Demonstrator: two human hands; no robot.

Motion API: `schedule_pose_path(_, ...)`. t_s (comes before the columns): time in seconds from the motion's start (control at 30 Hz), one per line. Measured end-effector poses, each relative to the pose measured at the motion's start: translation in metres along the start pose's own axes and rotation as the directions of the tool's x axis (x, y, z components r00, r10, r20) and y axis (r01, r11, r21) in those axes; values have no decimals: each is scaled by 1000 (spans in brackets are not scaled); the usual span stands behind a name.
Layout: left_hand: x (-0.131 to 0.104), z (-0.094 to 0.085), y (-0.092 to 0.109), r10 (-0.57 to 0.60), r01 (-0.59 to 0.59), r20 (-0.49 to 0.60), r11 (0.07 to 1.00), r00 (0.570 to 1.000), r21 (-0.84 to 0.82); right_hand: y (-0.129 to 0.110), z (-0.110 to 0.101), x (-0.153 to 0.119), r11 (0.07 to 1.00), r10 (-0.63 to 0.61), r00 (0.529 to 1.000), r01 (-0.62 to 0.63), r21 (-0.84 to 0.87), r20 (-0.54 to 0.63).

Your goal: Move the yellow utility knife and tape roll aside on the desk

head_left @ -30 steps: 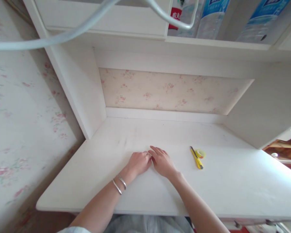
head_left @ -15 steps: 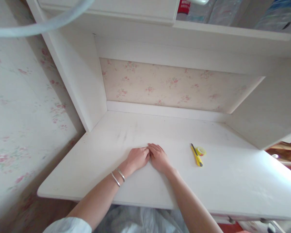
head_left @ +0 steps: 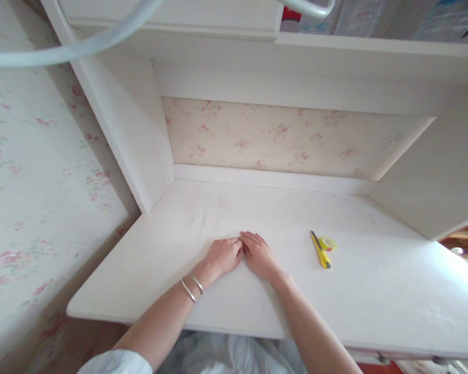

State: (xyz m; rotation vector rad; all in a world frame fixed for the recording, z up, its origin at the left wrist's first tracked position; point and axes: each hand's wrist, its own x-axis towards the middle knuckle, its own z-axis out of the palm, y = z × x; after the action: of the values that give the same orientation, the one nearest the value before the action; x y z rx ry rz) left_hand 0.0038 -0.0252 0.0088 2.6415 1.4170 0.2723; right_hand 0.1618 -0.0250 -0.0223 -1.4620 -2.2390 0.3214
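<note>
Both hands lie palm-down on the white table (head_left: 374, 291), side by side near its middle. Left hand (head_left: 223, 255): fingers curled slightly under, knuckles up, nothing visibly in its hold. Right hand (head_left: 259, 253): fingers stretched flat and lightly spread on the tabletop, empty. The fingertips of the two hands meet or nearly meet; whether they actually touch cannot be told from this view.

Two thin silver bangles (head_left: 192, 286) sit on the left wrist. A pale sleeve (head_left: 115, 362) shows at the left upper arm, at the bottom edge of the view.

Right of the right hand, well apart from it, a yellow utility knife (head_left: 321, 250) lies on the table, its length pointing away from the person. A small roll of yellowish tape (head_left: 328, 243) lies just beside the knife, on its right, touching or nearly so.

Behind the hands, the table ends at a back panel papered with a faint pink flower print (head_left: 281, 137). White side panels rise left and right of the table. A white shelf (head_left: 335, 52) runs above; plastic bottles (head_left: 347, 15) stand on it, blurred. A pale grey cable (head_left: 70, 49) loops across the top left of the view. The wall (head_left: 31, 182) left of the table carries the same flower paper.
</note>
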Motion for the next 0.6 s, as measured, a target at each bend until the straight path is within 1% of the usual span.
schedule_pose_path(0.33,0,0,0,5,-5,-12,1000,1000,-11,-2,-2,-1,1000,2,1000,-2,-12,2)
schedule_pose_path(0.6,0,2,-1,20,-20,-32,1000,999,5,-1,-1,-1,1000,-25,1000,25,-11,-10)
